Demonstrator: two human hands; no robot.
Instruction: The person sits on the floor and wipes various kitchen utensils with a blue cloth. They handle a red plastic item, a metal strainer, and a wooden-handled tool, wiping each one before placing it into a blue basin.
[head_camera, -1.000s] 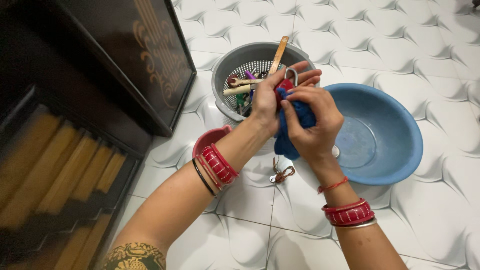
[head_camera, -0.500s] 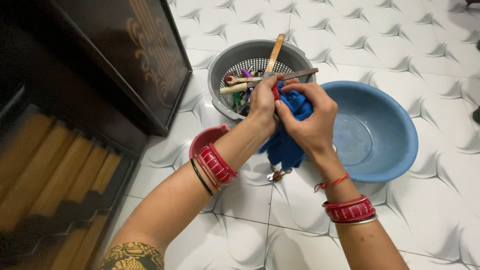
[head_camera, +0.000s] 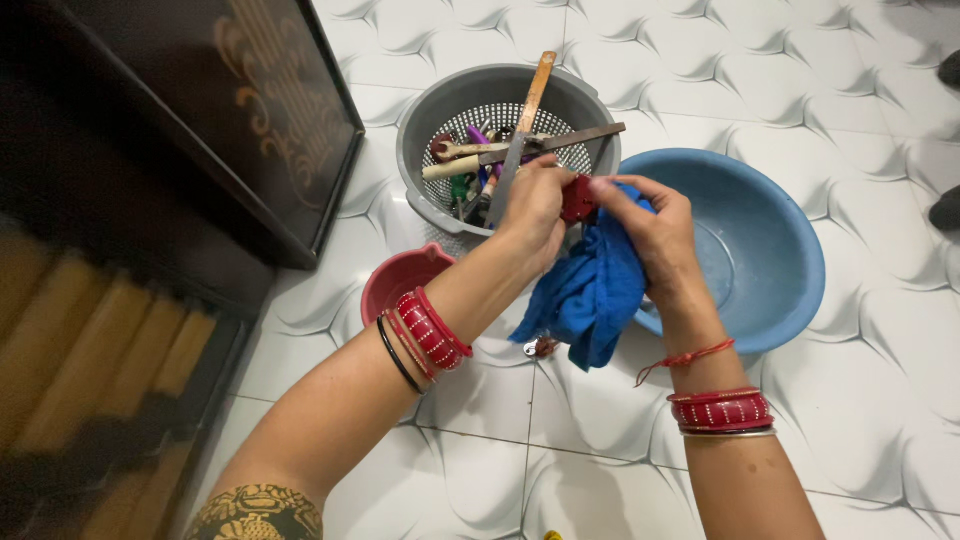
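The white tiled floor (head_camera: 800, 470) with its wave pattern fills most of the frame, and a dark cabinet (head_camera: 200, 120) with a gold ornament stands along the left side. At the right of centre sits the blue basin (head_camera: 790, 290), which looks empty; a second ago it lay a little lower in the frame, so the view has moved, not the basin. In the upper middle is the grey basket (head_camera: 420, 130), full of tools, with a long wooden handle (head_camera: 535, 85) sticking out over its rim. A small red bowl (head_camera: 395, 280) is partly hidden behind the left forearm. In the centre, the blue cloth (head_camera: 595, 290) now hangs open and loose below the hands, where a moment before it was bunched tightly around the thing being wiped. The right hand (head_camera: 655, 235) holds the top of the cloth with the fingers curled closed on it, and the fingertips press against the small red object (head_camera: 578, 198). The left hand (head_camera: 535, 205) is closed around this red object, which is held just in front of the basket; earlier its metal shackle pointed up, now I cannot see it. It seems to me the rubbing goes on to another face of the object. On the floor under the cloth lies a small bunch of keys (head_camera: 540, 347).
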